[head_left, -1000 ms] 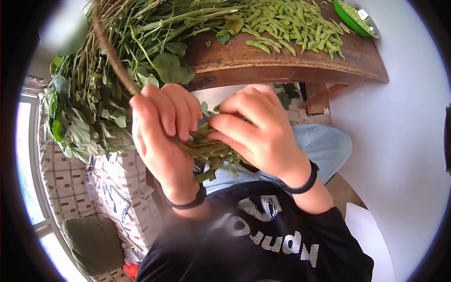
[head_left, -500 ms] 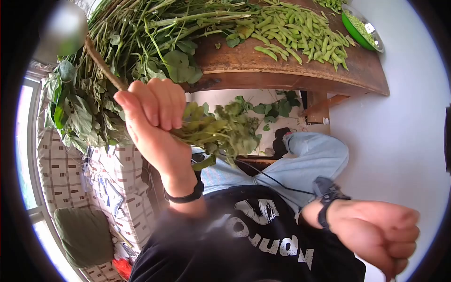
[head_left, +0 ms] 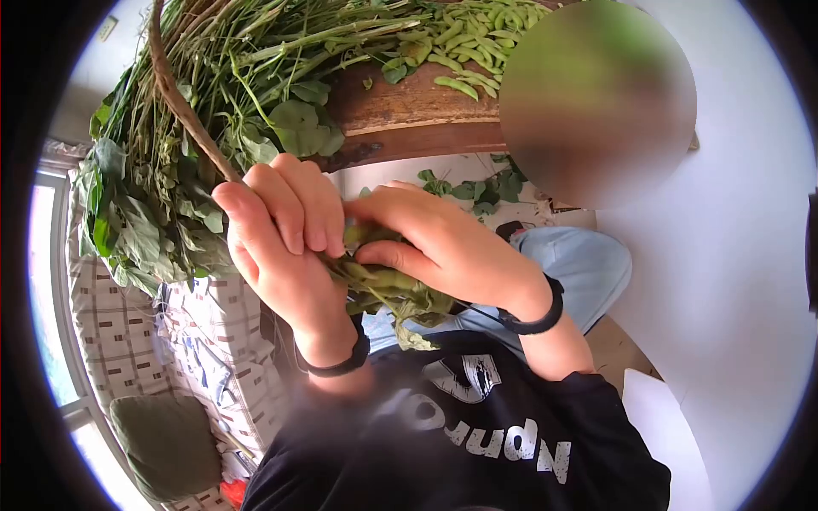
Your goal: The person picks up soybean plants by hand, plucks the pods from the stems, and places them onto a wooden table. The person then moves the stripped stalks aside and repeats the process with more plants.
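Note:
My left hand (head_left: pixel 285 234) is wrapped in a fist around a brown soybean stalk (head_left: pixel 189 119), whose bare end reaches toward the upper left. On the other side of the fist, the stalk carries a drooping cluster of green pods and wilted leaves (head_left: pixel 409 302) over my lap. My right hand (head_left: pixel 426 243) meets the fist there, its thumb and fingers closed on soybean pods. The fingertips are partly hidden among the leaves, so how many pods are pinched does not show.
A wooden table (head_left: pixel 417 106) bears a heap of leafy soybean plants (head_left: pixel 196 153) and a pile of loose green pods (head_left: pixel 486 43). A blurred round patch covers the table's right part. Fallen leaves (head_left: pixel 486 192) lie on the floor. A checked sofa (head_left: pixel 128 332) with a green cushion (head_left: pixel 166 443) stands left.
My right hand has come from the lower right, where it was a closed fist, up to the pods beside my left hand. The left hand keeps its hold on the stalk.

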A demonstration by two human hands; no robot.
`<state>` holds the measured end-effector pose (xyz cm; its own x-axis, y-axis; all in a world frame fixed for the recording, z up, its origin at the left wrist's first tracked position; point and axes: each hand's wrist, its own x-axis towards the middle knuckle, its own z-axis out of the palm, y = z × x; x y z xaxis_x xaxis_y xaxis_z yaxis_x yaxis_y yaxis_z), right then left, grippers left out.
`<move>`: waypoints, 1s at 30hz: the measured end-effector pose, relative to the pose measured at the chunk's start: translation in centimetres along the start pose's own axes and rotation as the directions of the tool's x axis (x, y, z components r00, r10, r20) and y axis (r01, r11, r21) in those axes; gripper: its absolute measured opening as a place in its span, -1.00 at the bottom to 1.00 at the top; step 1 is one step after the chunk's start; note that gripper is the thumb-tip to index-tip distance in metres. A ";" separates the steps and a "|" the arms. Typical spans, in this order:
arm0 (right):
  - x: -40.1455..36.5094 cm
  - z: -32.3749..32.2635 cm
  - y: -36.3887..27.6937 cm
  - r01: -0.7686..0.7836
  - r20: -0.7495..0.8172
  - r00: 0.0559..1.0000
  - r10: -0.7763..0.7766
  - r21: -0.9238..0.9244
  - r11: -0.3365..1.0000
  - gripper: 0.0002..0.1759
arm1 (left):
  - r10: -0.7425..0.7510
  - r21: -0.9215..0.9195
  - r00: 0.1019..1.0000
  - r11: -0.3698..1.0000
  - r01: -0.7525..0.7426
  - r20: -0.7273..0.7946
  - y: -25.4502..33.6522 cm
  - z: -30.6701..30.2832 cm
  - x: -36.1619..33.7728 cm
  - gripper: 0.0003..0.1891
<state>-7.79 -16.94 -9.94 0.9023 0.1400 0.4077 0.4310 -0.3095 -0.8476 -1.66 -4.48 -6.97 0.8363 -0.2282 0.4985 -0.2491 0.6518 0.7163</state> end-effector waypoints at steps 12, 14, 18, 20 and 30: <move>-2.6 1.5 -1.0 0.098 -0.035 0.985 -0.170 -0.695 0.712 -0.76 | 0.144 0.686 0.921 0.711 0.158 -0.362 -2.0 -0.2 -0.5 -0.46; -4.4 1.3 -1.6 0.138 -0.073 0.966 -0.249 -0.667 0.732 -0.78 | 0.356 0.794 0.817 0.578 0.189 -0.454 -1.5 -2.4 0.9 -0.47; -5.8 -1.6 -3.7 0.054 -0.207 0.954 -0.219 -0.597 0.801 -0.80 | 0.292 0.649 0.861 0.759 0.058 -0.418 0.9 -4.6 2.7 -0.48; -4.8 -4.3 -4.1 0.093 -0.268 0.913 -0.309 -0.600 0.795 -0.79 | 0.215 0.547 0.908 0.837 0.018 -0.359 0.3 -2.9 2.5 -0.48; 1.0 -5.5 -0.8 0.059 -0.324 0.904 -0.280 -0.553 0.831 -0.81 | 0.112 0.309 0.939 0.951 -0.006 -0.326 0.9 -1.2 1.7 -0.47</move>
<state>-7.28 -21.73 -6.99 0.6926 -0.0915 0.7155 0.4070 -0.7693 -0.4924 0.10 -3.39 -6.07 0.9165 0.0946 0.3887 -0.3927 0.3980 0.8290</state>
